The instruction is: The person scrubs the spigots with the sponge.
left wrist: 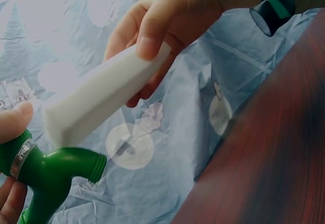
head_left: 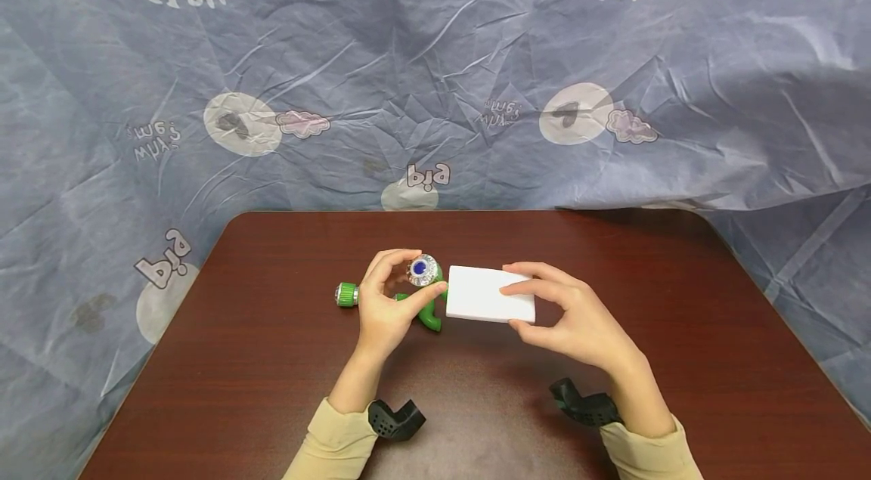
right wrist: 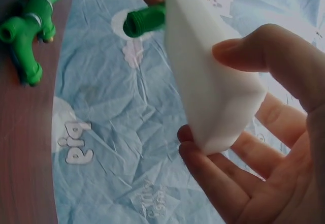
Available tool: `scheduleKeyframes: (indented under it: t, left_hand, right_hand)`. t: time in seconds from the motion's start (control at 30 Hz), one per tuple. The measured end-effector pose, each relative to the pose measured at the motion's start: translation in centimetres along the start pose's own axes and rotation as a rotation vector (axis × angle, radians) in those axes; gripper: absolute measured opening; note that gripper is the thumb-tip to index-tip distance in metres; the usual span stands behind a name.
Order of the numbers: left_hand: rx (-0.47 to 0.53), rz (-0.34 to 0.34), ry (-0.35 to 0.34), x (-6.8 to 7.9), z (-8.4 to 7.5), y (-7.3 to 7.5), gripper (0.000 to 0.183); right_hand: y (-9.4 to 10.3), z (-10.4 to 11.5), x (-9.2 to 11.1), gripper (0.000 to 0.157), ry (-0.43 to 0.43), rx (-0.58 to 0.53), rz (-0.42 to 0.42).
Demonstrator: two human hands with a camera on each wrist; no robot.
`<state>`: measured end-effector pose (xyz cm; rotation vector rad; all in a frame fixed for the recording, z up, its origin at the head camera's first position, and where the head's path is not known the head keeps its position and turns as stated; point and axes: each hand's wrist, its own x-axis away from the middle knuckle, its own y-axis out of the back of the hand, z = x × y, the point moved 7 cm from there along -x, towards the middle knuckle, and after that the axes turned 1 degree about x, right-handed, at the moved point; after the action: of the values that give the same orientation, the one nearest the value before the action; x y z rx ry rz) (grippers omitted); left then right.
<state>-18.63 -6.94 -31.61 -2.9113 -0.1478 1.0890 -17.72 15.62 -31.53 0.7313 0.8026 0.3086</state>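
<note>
My left hand grips a green tap by its head, between thumb and fingers, above the table. A ribbed silver ring and a blue centre show on the head in the head view, and the green spout points toward the right hand in the left wrist view. A plain white block, like a sponge, is pinched by its right end in my right hand. Thumb and spread fingers press on its opposite sides. Its free end reaches close to the tap, overlapping it in both wrist views.
Another green tap lies on the brown table, partly hidden behind the left hand in the head view. Its green knob sticks out to the left. A blue-grey printed cloth hangs behind the table's far edge.
</note>
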Motion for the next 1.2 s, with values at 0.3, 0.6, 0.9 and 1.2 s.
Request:
scheduleKeyframes:
  t: [0.3,0.6,0.9,1.2]
  left_hand:
    - [0.038,-0.029,-0.001,0.0,0.1,0.1,0.046]
    - [-0.024,-0.011,0.027,0.2,0.0,-0.1,0.049]
    - [-0.051,0.049,0.017,0.4,-0.3,-0.8,0.045]
    - [-0.101,0.087,-0.016,0.5,-0.7,-1.4,0.048]
  right_hand:
    - [-0.5,-0.2,0.0,0.036,0.01,0.059,0.034]
    - [1.5,-0.9,0.2,0.04,-0.072,0.084,-0.144]
    - [2.4,2.4,-1.0,0.043,0.014,-0.022,-0.297]
    - [0.7,1.7,-0.8,0.045,0.051,-0.026,-0.238]
